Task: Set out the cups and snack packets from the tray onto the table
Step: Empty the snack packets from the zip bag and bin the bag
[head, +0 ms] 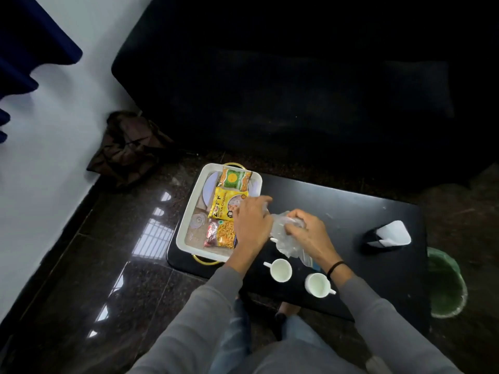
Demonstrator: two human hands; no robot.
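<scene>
Two cups (280,270) stand before both hands (252,225) gripping a clear bag (287,238)

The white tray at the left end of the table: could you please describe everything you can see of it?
The white tray is rectangular with rounded corners, a raised rim and a gold loop handle at each short end. It sits flat on the left end of the black table. Three snack packets lie inside in a row: green, yellow, red-and-orange. The left hand hovers over its right side.
</scene>
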